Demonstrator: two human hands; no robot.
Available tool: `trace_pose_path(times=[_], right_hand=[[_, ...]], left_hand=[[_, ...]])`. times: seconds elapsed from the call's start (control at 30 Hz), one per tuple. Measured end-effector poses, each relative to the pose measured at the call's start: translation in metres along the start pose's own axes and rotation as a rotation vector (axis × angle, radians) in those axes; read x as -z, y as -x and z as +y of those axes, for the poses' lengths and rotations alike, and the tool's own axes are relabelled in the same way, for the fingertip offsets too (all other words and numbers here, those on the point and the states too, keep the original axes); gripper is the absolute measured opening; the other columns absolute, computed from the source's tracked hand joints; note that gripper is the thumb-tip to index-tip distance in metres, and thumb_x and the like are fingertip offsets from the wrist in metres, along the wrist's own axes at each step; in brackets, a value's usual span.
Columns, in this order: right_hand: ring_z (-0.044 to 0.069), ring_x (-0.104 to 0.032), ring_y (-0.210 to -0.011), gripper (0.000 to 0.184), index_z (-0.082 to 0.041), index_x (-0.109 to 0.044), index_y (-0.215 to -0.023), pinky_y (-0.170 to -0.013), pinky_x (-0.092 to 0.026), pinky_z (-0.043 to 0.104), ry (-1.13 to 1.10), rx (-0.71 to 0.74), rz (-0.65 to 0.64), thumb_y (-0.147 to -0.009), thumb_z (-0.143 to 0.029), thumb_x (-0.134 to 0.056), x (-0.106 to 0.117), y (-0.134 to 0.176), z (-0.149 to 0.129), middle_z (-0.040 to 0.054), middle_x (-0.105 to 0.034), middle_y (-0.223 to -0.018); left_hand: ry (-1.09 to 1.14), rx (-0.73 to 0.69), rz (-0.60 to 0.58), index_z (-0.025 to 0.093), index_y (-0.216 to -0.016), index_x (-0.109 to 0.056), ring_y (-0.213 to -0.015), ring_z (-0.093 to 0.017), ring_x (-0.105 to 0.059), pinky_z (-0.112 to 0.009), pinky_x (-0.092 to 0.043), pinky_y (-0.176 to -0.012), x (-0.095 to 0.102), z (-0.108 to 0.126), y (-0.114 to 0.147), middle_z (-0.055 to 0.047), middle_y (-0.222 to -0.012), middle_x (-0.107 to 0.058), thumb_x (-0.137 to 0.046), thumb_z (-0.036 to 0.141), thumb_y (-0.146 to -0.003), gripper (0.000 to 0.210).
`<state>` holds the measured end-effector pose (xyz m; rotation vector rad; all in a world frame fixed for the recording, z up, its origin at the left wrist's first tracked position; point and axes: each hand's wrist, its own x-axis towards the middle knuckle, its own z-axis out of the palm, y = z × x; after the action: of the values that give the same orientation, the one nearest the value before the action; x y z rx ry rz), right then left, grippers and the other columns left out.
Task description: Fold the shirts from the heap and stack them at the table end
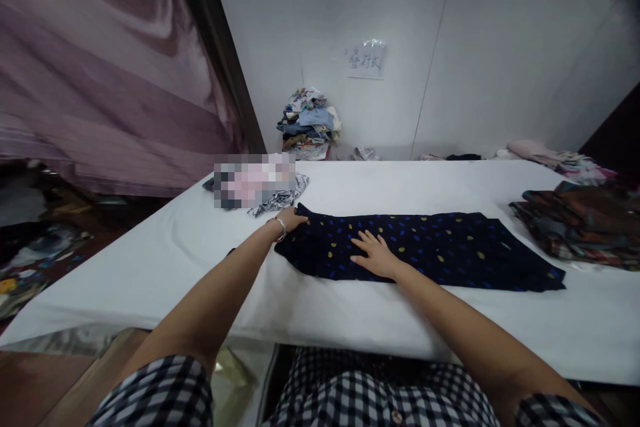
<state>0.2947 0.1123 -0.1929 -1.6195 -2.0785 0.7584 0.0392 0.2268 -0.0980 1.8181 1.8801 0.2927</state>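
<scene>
A navy shirt (430, 247) with blue and yellow spots lies across the white table in a long folded strip, its narrower end at the right. At its upper left corner is my left hand (291, 219), a bracelet on the wrist, with the fingers closed on the cloth's edge. My right hand (376, 256) rests flat on the left half of the shirt, fingers spread and palm down. Just beyond my left hand lies a black-and-white patterned cloth (281, 199), beside a blurred-out pink and dark patch.
Dark plaid clothes (580, 223) are piled at the right of the white table (165, 260). A tall clothes stack (310, 121) stands by the back wall, below a paper sign (367, 60). More garments (545, 155) lie at the far right. A pink curtain (110, 80) hangs at the left.
</scene>
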Motion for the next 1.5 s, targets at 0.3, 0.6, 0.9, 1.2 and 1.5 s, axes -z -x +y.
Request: trace_pose_path(times=[0.3, 0.6, 0.9, 1.2, 1.5], right_hand=[[0.023, -0.058, -0.112, 0.075, -0.023, -0.029, -0.144, -0.086, -0.052, 0.039, -1.030, -0.242, 0.169, -0.089, -0.067, -0.006, 0.036, 0.016, -0.001, 0.0105, -0.051, -0.136], [0.023, -0.047, -0.126, 0.077, -0.023, -0.015, -0.149, -0.097, -0.047, 0.040, -0.827, -0.457, 0.222, -0.082, -0.030, -0.052, 0.038, 0.035, 0.044, 0.0115, -0.044, -0.141], [0.021, -0.049, -0.123, 0.065, -0.019, -0.042, -0.139, -0.106, -0.039, 0.038, -0.456, -0.341, 0.408, -0.075, -0.019, -0.052, 0.032, 0.027, 0.046, 0.0062, -0.052, -0.135], [0.021, -0.045, -0.128, 0.055, -0.025, -0.047, -0.136, -0.110, -0.033, 0.039, -0.533, -0.227, 0.403, -0.085, -0.044, -0.052, 0.029, 0.034, 0.019, 0.0041, -0.048, -0.139], [0.019, -0.031, -0.137, 0.062, -0.027, -0.040, -0.141, -0.114, -0.026, 0.037, -0.394, 0.121, 0.336, -0.082, -0.039, -0.056, 0.001, 0.030, -0.064, 0.0010, -0.035, -0.148]], left_hand=[[0.394, -0.259, -0.380, 0.014, -0.116, -0.055, -0.071, -0.017, -0.067, -0.025, -0.051, -0.060, -0.054, 0.136, 0.028, -0.011, -0.099, -0.069, -0.059, 0.048, -0.080, 0.050], [0.294, -0.101, -0.024, 0.015, -0.116, -0.057, -0.116, -0.028, -0.055, -0.031, -0.048, -0.086, -0.103, 0.063, 0.018, -0.015, -0.124, -0.059, -0.063, 0.041, -0.077, 0.047], [0.454, 0.019, -0.153, 0.011, -0.098, -0.063, -0.081, -0.022, -0.069, -0.027, -0.054, -0.063, -0.128, 0.054, 0.019, -0.014, -0.095, -0.072, -0.065, 0.044, -0.075, 0.039], [0.520, -0.081, 0.036, 0.018, -0.110, -0.058, -0.085, -0.017, -0.067, -0.023, -0.051, -0.070, -0.078, 0.050, 0.021, -0.005, -0.100, -0.071, -0.062, 0.023, -0.077, 0.034], [0.303, 0.085, 0.146, 0.016, -0.088, -0.065, -0.084, -0.022, -0.067, -0.027, -0.050, -0.071, -0.071, -0.039, 0.011, -0.007, -0.087, -0.072, -0.066, 0.026, -0.070, 0.021]])
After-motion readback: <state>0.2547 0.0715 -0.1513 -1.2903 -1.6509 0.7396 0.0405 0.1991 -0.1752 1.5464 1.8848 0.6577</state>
